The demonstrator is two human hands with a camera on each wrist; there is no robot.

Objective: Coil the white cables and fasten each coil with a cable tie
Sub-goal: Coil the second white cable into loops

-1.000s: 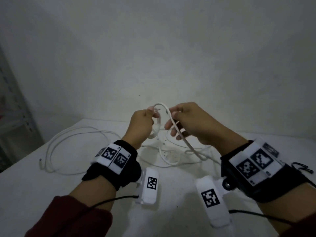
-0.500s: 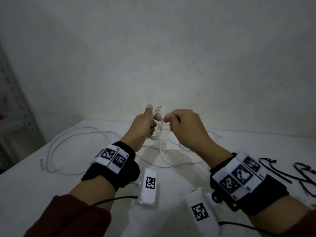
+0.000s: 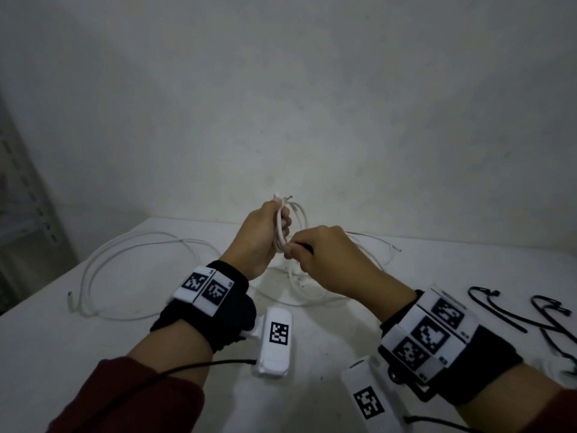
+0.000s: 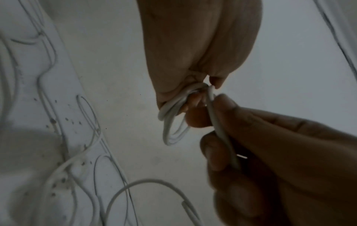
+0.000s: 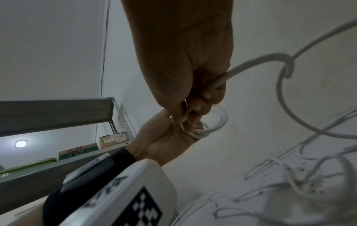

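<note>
Above the white table my left hand (image 3: 279, 228) grips a small coil of white cable (image 3: 298, 214), several turns held in curled fingers; the coil (image 4: 173, 125) hangs below its knuckles in the left wrist view. Just below and right of it, my right hand (image 3: 293, 249) pinches the free strand (image 4: 222, 134) of the same cable right against the coil (image 5: 212, 126). From the right hand (image 5: 193, 107) the strand (image 5: 251, 64) runs down in loose loops to the table. A second white cable (image 3: 125, 245) lies uncoiled at the left. Black cable ties (image 3: 499, 310) lie at the right.
The table (image 3: 46, 354) is white, with a plain wall close behind it. A grey metal shelf rack (image 5: 58, 111) with boxes stands at the left. Slack cable loops (image 3: 312, 295) lie on the table under the hands.
My right hand has drawn in from the right, brought the strand up to the coil and then dropped to its lower edge. The left hand has stayed raised, holding the coil.
</note>
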